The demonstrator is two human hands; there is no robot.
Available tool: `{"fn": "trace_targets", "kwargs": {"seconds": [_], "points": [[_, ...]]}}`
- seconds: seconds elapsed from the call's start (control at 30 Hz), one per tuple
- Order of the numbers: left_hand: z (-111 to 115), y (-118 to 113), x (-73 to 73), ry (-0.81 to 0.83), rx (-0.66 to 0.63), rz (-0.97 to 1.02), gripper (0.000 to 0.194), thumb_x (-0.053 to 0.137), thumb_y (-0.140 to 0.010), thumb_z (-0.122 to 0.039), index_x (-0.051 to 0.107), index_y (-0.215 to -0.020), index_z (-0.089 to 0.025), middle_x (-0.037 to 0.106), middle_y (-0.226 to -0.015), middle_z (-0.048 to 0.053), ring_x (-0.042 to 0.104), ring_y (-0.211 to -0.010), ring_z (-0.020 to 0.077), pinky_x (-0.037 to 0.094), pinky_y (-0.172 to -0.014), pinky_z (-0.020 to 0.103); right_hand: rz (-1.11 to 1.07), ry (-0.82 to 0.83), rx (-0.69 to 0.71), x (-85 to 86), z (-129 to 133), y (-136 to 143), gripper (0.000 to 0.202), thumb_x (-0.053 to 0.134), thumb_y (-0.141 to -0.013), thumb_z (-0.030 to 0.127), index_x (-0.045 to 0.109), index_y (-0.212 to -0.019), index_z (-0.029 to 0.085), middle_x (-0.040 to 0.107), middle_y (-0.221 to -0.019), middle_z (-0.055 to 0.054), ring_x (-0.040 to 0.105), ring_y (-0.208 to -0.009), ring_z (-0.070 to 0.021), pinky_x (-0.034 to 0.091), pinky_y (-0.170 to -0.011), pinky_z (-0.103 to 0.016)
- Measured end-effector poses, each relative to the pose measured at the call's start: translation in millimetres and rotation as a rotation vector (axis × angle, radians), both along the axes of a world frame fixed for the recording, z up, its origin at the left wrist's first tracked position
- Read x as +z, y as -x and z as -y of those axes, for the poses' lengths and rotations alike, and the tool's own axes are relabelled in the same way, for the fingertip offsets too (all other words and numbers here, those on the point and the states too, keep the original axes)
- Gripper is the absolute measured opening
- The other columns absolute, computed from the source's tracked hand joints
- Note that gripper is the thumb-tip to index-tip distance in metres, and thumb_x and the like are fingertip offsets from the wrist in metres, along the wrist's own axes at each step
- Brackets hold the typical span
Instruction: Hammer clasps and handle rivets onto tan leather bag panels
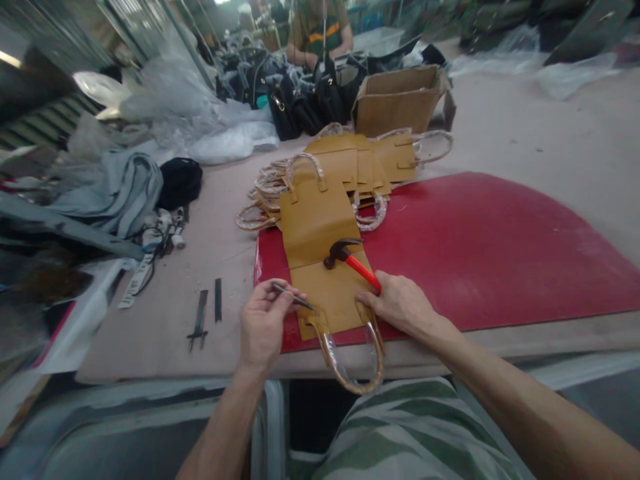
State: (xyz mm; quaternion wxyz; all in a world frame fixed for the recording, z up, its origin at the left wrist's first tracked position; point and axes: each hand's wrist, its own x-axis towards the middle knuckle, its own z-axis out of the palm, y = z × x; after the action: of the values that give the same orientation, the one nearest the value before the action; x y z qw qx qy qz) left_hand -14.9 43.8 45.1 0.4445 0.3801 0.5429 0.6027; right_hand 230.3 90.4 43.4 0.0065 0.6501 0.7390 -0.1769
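A tan leather bag panel (325, 223) lies flat on a red mat (480, 253), its near handle (357, 387) wrapped in clear plastic and hanging over the table's front edge. My left hand (263, 323) pinches a thin metal punch (293, 295), whose tip points at the base of that handle. A claw hammer (357, 265) with a red grip and dark head is held in my right hand (397, 301). The hammer head is over the middle of the panel, and my right fingers rest by the handle's right base.
More tan panels (370, 157) with wrapped handles are piled behind. A cardboard box (395, 100) and black bags (300, 107) stand farther back, near a person (323, 33). Two slim dark tools (218, 300) lie at left, near grey cloth (117, 190) and plastic wrapping (200, 127).
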Motion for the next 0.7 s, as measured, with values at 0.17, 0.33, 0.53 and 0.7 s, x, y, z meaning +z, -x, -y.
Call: {"fn": "trace_targets", "kwargs": {"seconds": [0.17,0.33,0.53,0.7], "points": [[4.3,-49.5,-19.9,-0.024,-0.087,-0.065,0.023,0.073,-0.083,-0.030,0.064,-0.097,-0.015,0.076,-0.082,0.004,0.076,-0.078,0.0179,0.066,-0.077,0.034,0.001,-0.030,-0.001,-1.1,2.2,-0.3,0.039,0.057,-0.091,0.055,0.063,-0.102,0.018,0.074,-0.087,-0.014,0.072,-0.084,-0.0308,0.041,-0.063,-0.033],[4.2,-49.5,-31.5,-0.025,-0.069,-0.120,0.021,0.071,-0.084,-0.030,0.063,-0.097,-0.015,0.076,-0.084,0.005,0.077,-0.079,0.0187,0.066,-0.076,0.034,-0.023,-0.025,-0.005,-3.7,3.0,-2.1,0.040,0.058,-0.090,0.056,0.063,-0.103,0.018,0.074,-0.088,-0.013,0.072,-0.083,-0.0304,0.043,-0.064,-0.033],[4.1,-54.4,-29.9,-0.028,-0.058,-0.116,0.020,0.072,-0.084,-0.029,0.063,-0.095,-0.016,0.075,-0.083,0.003,0.077,-0.078,0.0183,0.066,-0.072,0.032,-0.034,-0.013,-0.018,-4.6,2.8,-2.7,0.039,0.058,-0.090,0.054,0.064,-0.103,0.018,0.074,-0.087,-0.014,0.072,-0.084,-0.0306,0.046,-0.066,-0.034],[5.2,-53.6,-32.2,-0.114,-0.097,-0.277,0.013,0.067,-0.088,-0.026,0.064,-0.096,-0.017,0.077,-0.083,0.004,0.077,-0.078,0.0177,0.066,-0.075,0.032,-0.052,-0.005,-0.008,-7.0,1.6,-4.6,0.039,0.057,-0.089,0.054,0.064,-0.103,0.019,0.074,-0.087,-0.013,0.073,-0.083,-0.0327,0.045,-0.064,-0.034]]}}
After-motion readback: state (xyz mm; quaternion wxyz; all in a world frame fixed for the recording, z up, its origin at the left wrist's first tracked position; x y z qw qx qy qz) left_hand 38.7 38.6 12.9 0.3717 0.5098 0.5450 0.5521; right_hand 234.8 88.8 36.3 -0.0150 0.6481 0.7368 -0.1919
